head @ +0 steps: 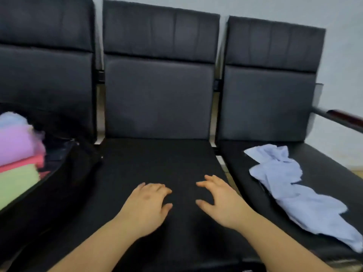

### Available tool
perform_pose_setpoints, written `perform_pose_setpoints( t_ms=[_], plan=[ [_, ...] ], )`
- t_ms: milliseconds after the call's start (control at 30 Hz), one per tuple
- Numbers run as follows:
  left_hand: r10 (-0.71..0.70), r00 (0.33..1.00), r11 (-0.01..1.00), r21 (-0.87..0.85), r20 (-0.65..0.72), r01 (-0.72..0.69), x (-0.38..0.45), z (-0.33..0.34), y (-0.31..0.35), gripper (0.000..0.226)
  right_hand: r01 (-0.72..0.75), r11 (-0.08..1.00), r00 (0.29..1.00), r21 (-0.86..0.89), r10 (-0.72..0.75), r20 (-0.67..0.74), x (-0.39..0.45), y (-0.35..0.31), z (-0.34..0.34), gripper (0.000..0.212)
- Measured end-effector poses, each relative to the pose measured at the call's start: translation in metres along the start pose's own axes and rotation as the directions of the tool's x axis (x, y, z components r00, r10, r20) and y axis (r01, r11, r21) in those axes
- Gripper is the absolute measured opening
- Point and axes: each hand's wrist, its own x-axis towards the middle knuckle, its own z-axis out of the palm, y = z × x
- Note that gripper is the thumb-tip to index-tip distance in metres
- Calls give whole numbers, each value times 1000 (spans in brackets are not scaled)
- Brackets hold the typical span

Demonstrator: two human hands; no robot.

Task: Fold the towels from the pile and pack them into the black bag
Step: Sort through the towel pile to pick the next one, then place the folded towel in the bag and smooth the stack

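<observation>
Progress: most of the job looks done. The open black fabric bag sits at the left edge of the frame on the left seat, and folded towels are stacked inside it. Visible in the stack, top to bottom: a pale blue folded towel, a lilac folded towel, a coral-pink folded towel, a light green folded towel. Count in bag: four showing; the stack runs off the frame edge, so more may be hidden.

Remaining pile: one crumpled light blue cloth towel lying loose on the right seat, lower right of the frame. It reads as a single piece, though the creases could hide a second; cannot tell for certain. Not yet folded or packed.

Hands: the left hand and right hand are both low centre in the frame, over the middle black padded seat. Both are empty, fingers spread and loosely bent, palms down. Whether they touch the seat or hover just above it, cannot tell. Neither touches the remaining towel or the bag.

Other counts: three black chair backs across the upper frame; one dark red armrest at the right edge.

Judgement: what is left is to fetch, fold and pack the last towel.
</observation>
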Motion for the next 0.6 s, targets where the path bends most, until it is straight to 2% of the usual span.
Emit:
perform_pose_setpoints(
  t_ms=[67, 133, 267, 433, 500, 600],
  plan=[
    [70, 995, 997, 3, 73, -71, 12, 13, 26, 48, -124, 992, 992, 4, 124, -28, -22, 44, -13, 57],
    [116, 987, 992, -52, 108, -111, 30, 19, 51, 47, -256, 962, 963, 97, 263, -61, -39, 79, -30, 58],
    [190, 974, 970, -179, 126, -166, 70, 31, 98, 44, -428, 871, 849, 241, 479, -223, -55, 133, -59, 47],
    [271, 954, 906, -371, 133, -205, 112, 48, 160, 39, -634, 742, 698, 220, 671, -250, -66, 188, -70, 67],
    [271, 954, 870, -458, 130, -184, 126, 57, 185, 41, -673, 681, 643, 287, 731, -228, -67, 199, -72, 85],
    [256, 959, 835, -528, 124, -155, 148, 72, 215, 43, -688, 631, 603, 358, 772, -202, -69, 209, -69, 91]
  ],
)
